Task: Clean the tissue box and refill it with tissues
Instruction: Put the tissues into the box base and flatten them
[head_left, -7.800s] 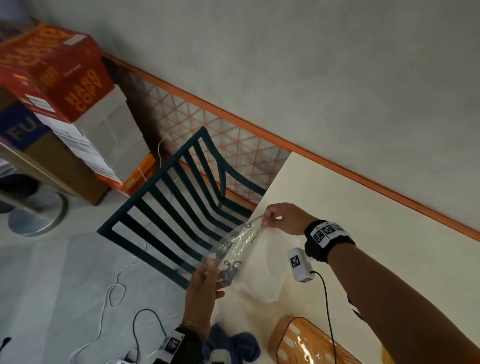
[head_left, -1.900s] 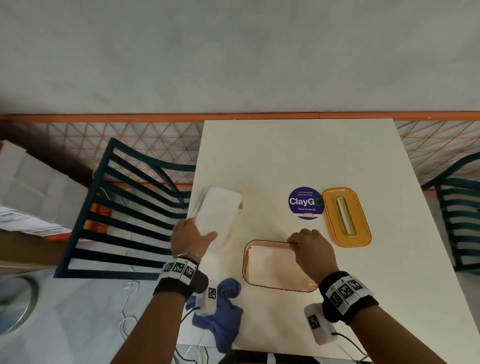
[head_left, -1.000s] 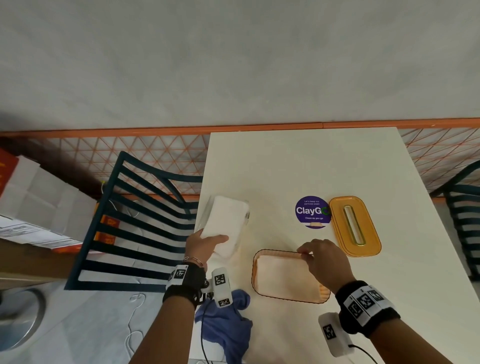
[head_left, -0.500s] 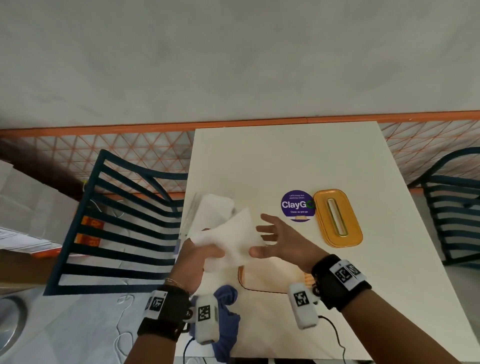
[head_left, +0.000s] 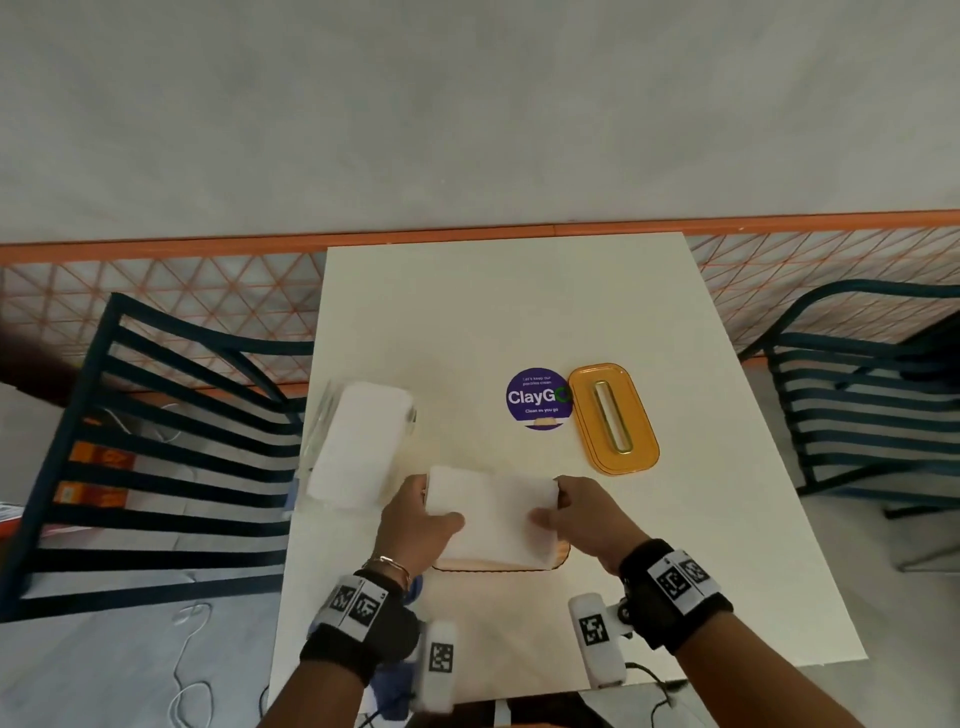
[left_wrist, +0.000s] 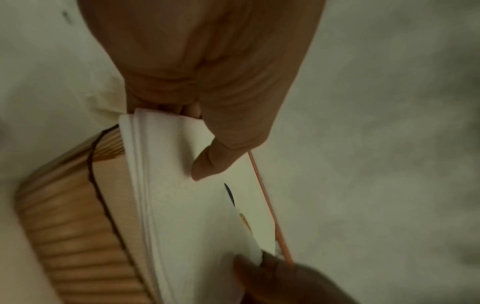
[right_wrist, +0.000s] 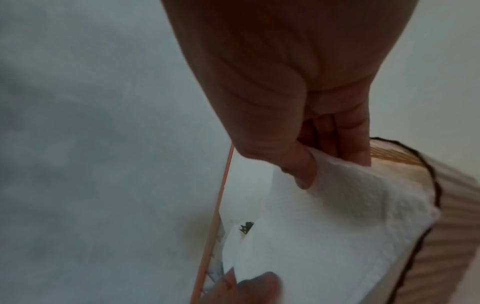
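tissues (head_left: 491, 514) now over box (head_left: 560, 557), white table (head_left: 498, 317), grey wall (head_left: 467, 114)

Landmark: tissue box (head_left: 498, 564), on the table (head_left: 519, 301)
Above it: tissue stack (head_left: 491, 512)
Left, behind: tissue pack (head_left: 358, 441)
Right, behind: lid (head_left: 613, 418)
Between these: sticker (head_left: 537, 397)

Table (head_left: 519, 312): lid (head_left: 613, 419), sticker (head_left: 537, 397), tissue pack (head_left: 358, 447)

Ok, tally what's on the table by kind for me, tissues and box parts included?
Tissue stacks: 2, one in both hands, one in the open pack
Box base: 1
Orange lid: 1
Purple sticker: 1
Blue cloth: 1
Total: 6
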